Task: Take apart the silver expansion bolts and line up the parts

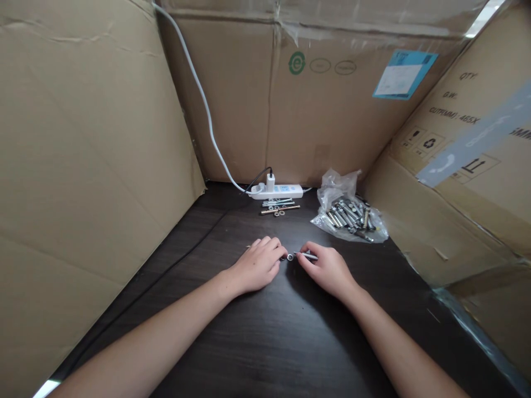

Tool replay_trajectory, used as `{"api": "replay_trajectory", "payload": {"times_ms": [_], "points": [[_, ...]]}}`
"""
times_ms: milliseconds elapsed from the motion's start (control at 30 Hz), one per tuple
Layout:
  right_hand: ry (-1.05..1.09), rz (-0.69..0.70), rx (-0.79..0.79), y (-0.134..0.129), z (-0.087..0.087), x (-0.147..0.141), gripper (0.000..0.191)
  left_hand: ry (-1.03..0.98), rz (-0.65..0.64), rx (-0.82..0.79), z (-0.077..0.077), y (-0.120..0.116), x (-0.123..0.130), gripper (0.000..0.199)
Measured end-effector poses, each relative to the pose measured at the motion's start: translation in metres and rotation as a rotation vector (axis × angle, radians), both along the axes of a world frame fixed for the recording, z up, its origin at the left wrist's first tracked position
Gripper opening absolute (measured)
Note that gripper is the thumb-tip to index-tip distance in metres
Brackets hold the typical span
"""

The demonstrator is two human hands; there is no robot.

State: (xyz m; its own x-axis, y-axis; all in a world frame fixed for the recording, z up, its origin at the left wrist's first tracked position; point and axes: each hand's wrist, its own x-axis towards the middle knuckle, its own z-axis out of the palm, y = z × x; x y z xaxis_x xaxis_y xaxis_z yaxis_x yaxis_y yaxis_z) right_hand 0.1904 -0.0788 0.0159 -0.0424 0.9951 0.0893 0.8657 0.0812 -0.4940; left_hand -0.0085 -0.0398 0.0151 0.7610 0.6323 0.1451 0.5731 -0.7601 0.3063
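My right hand (327, 267) pinches a slim silver bolt (309, 256) between thumb and fingers, its narrow end pointing left. Just off that end a small metal ring (290, 257), a nut or washer, rests on the dark tabletop between my hands. My left hand (258, 266) lies palm down with its fingers curled together. A darker ring (283, 258) shows at its fingertips, and a thin tip (248, 246) pokes out on its far left side. What lies under the left palm is hidden.
Behind my hands lie several loose bolts (280, 210) with nuts and washers, in front of a white power strip (286, 191). A clear plastic bag (332, 185) of expansion bolts (350, 215) is at the back right. A black cable (182, 260) crosses the left side. Cardboard walls (103, 138) surround the table.
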Motion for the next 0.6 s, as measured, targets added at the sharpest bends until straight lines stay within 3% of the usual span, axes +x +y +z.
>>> {"api": "replay_trajectory", "payload": {"times_ms": [467, 600], "points": [[0.076, 0.077, -0.019, -0.004, 0.004, -0.003, 0.011, -0.077, -0.02, -0.068, 0.007, -0.003, 0.002, 0.026], [0.143, 0.189, -0.022, -0.005, 0.006, -0.005, 0.011, -0.119, -0.043, -0.069, 0.013, -0.005, 0.002, 0.025]]}}
